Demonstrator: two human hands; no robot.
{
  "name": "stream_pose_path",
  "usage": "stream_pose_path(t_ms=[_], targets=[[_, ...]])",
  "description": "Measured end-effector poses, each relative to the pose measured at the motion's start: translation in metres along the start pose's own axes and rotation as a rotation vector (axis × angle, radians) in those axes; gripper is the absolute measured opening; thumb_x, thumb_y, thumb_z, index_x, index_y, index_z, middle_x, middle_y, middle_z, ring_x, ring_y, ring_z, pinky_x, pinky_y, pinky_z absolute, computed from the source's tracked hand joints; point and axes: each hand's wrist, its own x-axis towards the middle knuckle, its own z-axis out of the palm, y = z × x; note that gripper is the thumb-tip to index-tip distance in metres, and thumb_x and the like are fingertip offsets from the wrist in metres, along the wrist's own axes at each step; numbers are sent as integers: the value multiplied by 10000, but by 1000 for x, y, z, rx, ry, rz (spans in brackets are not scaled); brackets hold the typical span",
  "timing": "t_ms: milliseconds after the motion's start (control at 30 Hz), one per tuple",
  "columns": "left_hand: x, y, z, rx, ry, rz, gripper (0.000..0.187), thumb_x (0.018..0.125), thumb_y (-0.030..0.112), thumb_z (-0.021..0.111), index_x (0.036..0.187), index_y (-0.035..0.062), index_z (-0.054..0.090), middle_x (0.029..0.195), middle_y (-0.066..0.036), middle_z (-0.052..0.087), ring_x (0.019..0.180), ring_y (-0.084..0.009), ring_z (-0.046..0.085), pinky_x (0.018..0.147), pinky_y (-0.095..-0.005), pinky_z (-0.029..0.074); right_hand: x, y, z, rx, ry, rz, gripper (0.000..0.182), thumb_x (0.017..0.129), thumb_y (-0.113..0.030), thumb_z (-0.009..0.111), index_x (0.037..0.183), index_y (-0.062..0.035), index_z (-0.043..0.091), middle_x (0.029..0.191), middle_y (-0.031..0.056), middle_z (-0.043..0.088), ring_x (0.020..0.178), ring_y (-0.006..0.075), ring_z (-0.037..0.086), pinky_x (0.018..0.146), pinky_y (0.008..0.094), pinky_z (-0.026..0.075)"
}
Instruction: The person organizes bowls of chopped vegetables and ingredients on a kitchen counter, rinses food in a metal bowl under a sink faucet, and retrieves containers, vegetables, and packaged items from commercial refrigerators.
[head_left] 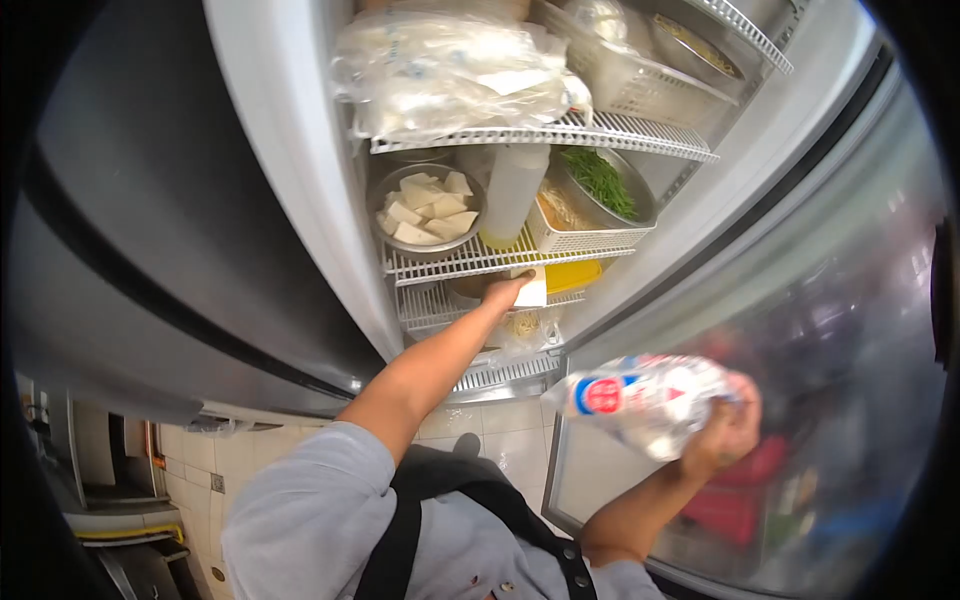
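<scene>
My left hand [505,290] reaches into the open fridge, just under the middle shelf. Its thumb presses on a white rectangular thing [531,288], whose kind I cannot make out; the other fingers are hidden. A yellow lid or tray [573,275] lies right beside it. In front of the glass door, my right hand [728,432] grips a clear plastic package [640,398] with red and blue print and whitish contents. That hand is slightly blurred.
The middle shelf [450,268] holds a bowl of white cut pieces [428,208], a squeeze bottle [512,200] and a bowl of chopped greens [600,183]. Plastic bags [450,75] fill the upper shelf's left. The open glass door [830,400] stands at right.
</scene>
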Motion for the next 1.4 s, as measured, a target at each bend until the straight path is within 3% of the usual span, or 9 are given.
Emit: stream_pose_path(t_ms=[133,267,300,400,600,933,1167,1300,1400], targets=[[56,-29,17,38,48,47,696,814,441,662,1350,52,449,1354,-115,492,1181,-225,502,982,-322,386,-52,45,-14,14,-142,87,200,891,-108,601,1005,55,583,955,107,623,860,159,587,789,272,475],[43,-24,25,-248,92,-33,634,795,322,721,1293,0,496,1257,-127,559,1061,-220,577,879,-315,461,-72,61,-23,20,-154,119,168,894,-89,593,982,54,580,928,104,620,847,163,590,780,275,476],[48,-28,26,-260,107,0,586,793,328,725,1249,15,535,1179,-119,601,984,-224,607,833,-347,483,-76,63,-16,30,-34,154,144,785,2,543,906,49,603,794,103,608,718,167,570,667,264,457],[45,-22,29,-281,90,-120,482,824,353,686,1208,87,567,1117,-75,626,927,-216,627,741,-383,510,-86,75,-29,-31,-170,169,132,887,-56,562,960,52,582,910,102,615,823,159,589,767,274,474],[84,-39,15,-151,84,-160,323,902,388,547,1165,202,566,1070,-25,641,890,-226,642,625,-412,504,-96,85,-23,-160,-117,164,142,795,-17,541,912,29,607,798,114,614,716,190,583,673,278,468],[58,-15,25,-151,48,-252,429,911,391,523,1280,174,487,1291,-53,536,1198,-274,475,943,-575,352,-110,106,-24,-68,-139,248,144,807,-2,525,921,42,601,854,116,621,779,195,598,731,289,480],[54,-6,15,-282,149,-268,519,928,477,473,1348,175,423,1425,-49,387,1285,-292,391,978,-669,298,-119,119,-27,-69,-186,317,158,818,24,511,944,55,601,919,119,627,856,182,605,794,288,480],[13,27,27,-147,183,-156,521,916,480,492,1342,189,418,1370,-81,430,1254,-306,417,966,-651,335,-119,123,-22,-51,-237,329,168,810,41,508,949,47,602,912,121,629,861,185,608,799,288,480],[46,-6,1,-117,1,-139,539,897,459,540,1345,189,411,1319,-80,480,1226,-320,443,968,-629,350,-126,135,-15,-62,-281,345,174,808,54,503,952,45,600,911,117,633,868,184,609,803,295,479]])
